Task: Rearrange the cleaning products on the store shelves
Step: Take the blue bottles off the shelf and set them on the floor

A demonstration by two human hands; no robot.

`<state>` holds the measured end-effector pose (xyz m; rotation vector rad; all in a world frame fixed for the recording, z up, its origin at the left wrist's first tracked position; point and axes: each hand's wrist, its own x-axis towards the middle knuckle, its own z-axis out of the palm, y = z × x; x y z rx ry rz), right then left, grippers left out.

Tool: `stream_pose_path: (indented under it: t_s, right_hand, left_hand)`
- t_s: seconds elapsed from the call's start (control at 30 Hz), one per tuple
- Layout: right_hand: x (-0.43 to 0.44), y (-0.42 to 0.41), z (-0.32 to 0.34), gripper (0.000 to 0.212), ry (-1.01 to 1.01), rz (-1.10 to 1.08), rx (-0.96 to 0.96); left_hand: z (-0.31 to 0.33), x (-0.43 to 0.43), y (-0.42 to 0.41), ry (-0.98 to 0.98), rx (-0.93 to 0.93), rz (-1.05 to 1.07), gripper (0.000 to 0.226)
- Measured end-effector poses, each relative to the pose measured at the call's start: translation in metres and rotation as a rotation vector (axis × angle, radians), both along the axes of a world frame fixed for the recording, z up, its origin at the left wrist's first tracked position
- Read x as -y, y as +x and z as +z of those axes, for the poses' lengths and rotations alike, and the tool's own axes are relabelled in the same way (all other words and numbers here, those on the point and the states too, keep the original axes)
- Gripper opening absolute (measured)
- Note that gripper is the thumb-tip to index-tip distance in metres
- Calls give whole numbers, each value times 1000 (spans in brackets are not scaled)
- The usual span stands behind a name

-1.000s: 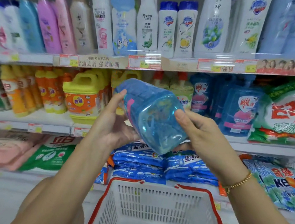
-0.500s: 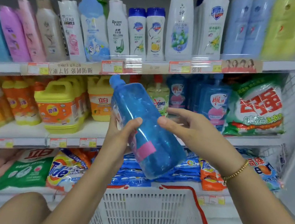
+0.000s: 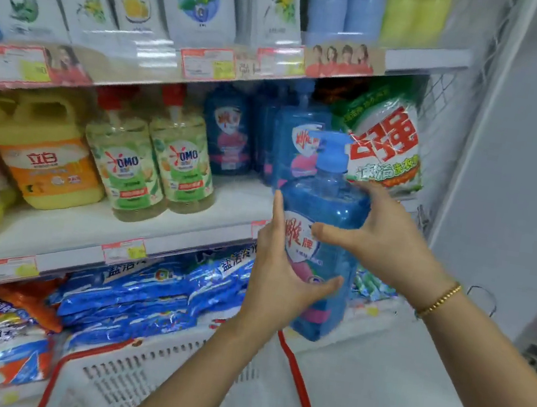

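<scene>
While the blue pump bottle (image 3: 325, 208) is upright with its label facing out, it is not yet on the middle shelf (image 3: 84, 225). It is held in the air just in front of the shelf's right end, with its base below the shelf lip.

Both grips are closed on it. The left grip (image 3: 280, 281) cups the lower left side, with the thumb under the label and the forefinger straight up the left edge. The right grip (image 3: 389, 241) clasps the right shoulder, with the thumb across the label and the fingers behind.

Judged step: setting it in with the matching blue bottles (image 3: 297, 148) directly behind it.

Notes for doing this well:
- Lift first so the base clears the lip and its price tags, then push straight back.
- Hold it vertical; the pump head sits high and could catch the shelf above.
- Approach from the left of the slot. The green detergent bag (image 3: 386, 140) leans just to the right and looks easy to knock.
- Seat the base fully before loosening either grip, label forward.
- The OMO bottles (image 3: 180, 160) stand well apart and need no care.
- A white basket (image 3: 166, 378) sits below.
</scene>
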<state>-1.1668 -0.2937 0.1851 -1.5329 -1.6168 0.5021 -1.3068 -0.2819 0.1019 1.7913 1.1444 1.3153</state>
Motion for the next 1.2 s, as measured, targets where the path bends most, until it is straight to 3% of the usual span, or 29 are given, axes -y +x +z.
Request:
stream_pose_path:
  t_s: [0.17, 0.37, 0.57, 0.67, 1.03, 1.2]
  right_hand:
    - [-21, 59, -63, 73, -111, -215, -110]
    - [-41, 107, -174, 82, -210, -384, -69]
    - [-47, 121, -280, 81, -351, -528, -138]
    - [-40, 125, -313, 81, -364, -569, -187]
    - [2, 121, -344, 79, -290, -514, -272]
    - [14, 121, -330, 74, -429, -548, -213]
  left_hand:
    - [-61, -35, 59, -114, -31, -176, 136]
    - [-147, -54, 107, -403, -34, -367, 124]
    - [-202, -75, 122, -575, -302, -290, 55]
    - [-214, -75, 137, -578, -389, -333, 50]
    - [-221, -72, 138, -595, -510, -361, 38]
    - [-199, -68, 121, -724, -488, -376, 29]
